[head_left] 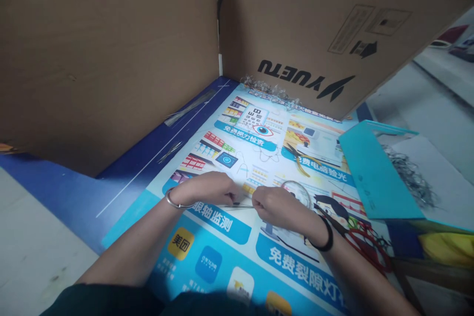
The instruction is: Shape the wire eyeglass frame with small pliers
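Observation:
My left hand [213, 188], with a silver bangle on the wrist, is closed in a fist low over the printed poster. Close beside it on the right, my right hand [277, 204] is closed too, a black band round its wrist. Between the two fists runs a thin metallic wire [242, 206], its ends hidden in the fingers. Just behind my right hand lies a ring of coiled wire [304, 191]. Farther back rest pliers with yellow handles [301, 164]. Scissors with red handles [370, 247] lie beside my right forearm.
Tall cardboard panels [111, 49] stand at the back and left. On the blue strip lie bundles of thin wires [170, 152]. A turquoise box [381, 177] at the right holds tangled wire bits [411, 177]. More silvery scraps [266, 88] lie along the cardboard's foot.

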A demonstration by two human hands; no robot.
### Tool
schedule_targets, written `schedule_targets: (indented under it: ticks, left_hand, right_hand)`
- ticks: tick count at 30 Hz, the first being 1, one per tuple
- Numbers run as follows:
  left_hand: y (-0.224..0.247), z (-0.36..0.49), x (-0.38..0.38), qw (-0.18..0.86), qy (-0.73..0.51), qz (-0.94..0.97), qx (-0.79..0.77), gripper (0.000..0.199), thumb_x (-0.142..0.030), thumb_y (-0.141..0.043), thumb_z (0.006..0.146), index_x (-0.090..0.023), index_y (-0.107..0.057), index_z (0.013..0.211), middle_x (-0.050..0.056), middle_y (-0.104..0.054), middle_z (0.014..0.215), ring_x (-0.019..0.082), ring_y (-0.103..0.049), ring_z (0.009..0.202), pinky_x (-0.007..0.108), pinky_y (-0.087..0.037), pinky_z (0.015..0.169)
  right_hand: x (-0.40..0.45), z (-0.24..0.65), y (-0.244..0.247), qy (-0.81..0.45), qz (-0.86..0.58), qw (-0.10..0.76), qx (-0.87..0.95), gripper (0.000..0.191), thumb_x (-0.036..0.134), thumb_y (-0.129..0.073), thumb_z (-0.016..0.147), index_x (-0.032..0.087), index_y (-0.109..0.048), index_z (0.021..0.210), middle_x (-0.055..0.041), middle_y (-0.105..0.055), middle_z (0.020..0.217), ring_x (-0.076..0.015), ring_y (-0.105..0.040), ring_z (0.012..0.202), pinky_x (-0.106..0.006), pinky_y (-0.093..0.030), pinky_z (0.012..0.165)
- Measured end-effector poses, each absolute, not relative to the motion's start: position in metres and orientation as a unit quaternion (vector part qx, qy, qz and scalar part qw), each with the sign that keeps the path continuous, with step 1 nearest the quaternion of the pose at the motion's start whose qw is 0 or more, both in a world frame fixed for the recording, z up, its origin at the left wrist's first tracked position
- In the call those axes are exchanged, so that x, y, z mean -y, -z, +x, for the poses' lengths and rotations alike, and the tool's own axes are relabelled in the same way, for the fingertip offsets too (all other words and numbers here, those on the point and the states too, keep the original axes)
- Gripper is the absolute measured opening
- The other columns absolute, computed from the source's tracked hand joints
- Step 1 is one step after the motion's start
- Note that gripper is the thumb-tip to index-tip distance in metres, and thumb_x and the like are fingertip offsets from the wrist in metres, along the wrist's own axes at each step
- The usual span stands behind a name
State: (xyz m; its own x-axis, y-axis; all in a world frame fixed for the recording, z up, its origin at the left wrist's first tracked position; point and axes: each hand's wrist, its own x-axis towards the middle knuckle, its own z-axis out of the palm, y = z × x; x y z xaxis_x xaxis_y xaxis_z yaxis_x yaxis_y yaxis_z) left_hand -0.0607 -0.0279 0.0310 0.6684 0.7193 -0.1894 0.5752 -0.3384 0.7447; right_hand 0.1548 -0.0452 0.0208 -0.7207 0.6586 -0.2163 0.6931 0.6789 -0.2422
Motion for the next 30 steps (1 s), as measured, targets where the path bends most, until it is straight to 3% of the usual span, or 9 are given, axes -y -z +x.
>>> schedule_targets:
  ticks: [5,11,17,24,30]
  left_hand:
    - [-0.033,-0.059,0.03,0.359,-0.086,0.847,-0.383,0.019,-0.016,-0.055,0.063,-0.02,-0.051,0.046,-0.003,-0.047,0.042,0.009,-0.03,0.041,0.027,-0.023,0.049]
    - [-0.039,-0.062,0.027,0.313,-0.098,0.872,-0.365,0.014,-0.015,-0.051,0.069,-0.02,-0.06,0.059,-0.001,-0.058,0.058,0.011,-0.045,0.052,0.026,-0.026,0.052]
    - [-0.04,-0.064,0.025,0.314,-0.112,0.865,-0.374,0.013,-0.014,-0.052,0.07,-0.02,-0.063,0.069,0.0,-0.062,0.069,0.013,-0.052,0.063,0.024,-0.032,0.059]
    - [-0.036,-0.058,0.028,0.206,-0.055,0.895,-0.392,0.015,-0.015,-0.048,0.074,-0.019,-0.062,0.068,0.002,-0.062,0.068,0.012,-0.049,0.056,0.024,-0.028,0.052]
    - [-0.026,-0.05,0.035,0.064,-0.048,0.915,-0.395,0.016,-0.014,-0.047,0.077,-0.018,-0.062,0.076,0.003,-0.061,0.07,0.013,-0.052,0.059,0.023,-0.031,0.051]
  right_hand:
    - [0.043,0.154,-0.025,0.17,0.378,0.055,-0.909,0.015,0.012,-0.043,0.08,0.017,-0.056,0.073,-0.0008,-0.06,0.075,-0.0107,-0.05,0.066,-0.025,-0.022,0.054]
    - [0.036,0.16,-0.038,0.231,0.391,-0.028,-0.891,0.029,0.025,-0.035,0.092,0.017,-0.062,0.083,-0.0032,-0.063,0.082,-0.0131,-0.055,0.078,-0.024,-0.034,0.067]
    - [0.035,0.163,-0.042,0.262,0.338,-0.028,-0.904,0.028,0.024,-0.038,0.091,0.02,-0.065,0.088,-0.0024,-0.066,0.09,-0.0142,-0.056,0.085,-0.024,-0.036,0.071]
    - [0.038,0.159,-0.038,0.184,0.412,0.024,-0.892,0.026,0.019,-0.041,0.087,0.019,-0.065,0.078,-0.0031,-0.065,0.082,-0.014,-0.057,0.076,-0.023,-0.034,0.063]
    - [0.041,0.155,-0.033,0.117,0.43,0.024,-0.895,0.026,0.018,-0.039,0.088,0.018,-0.063,0.078,-0.0046,-0.064,0.082,-0.0158,-0.057,0.08,-0.024,-0.036,0.066]
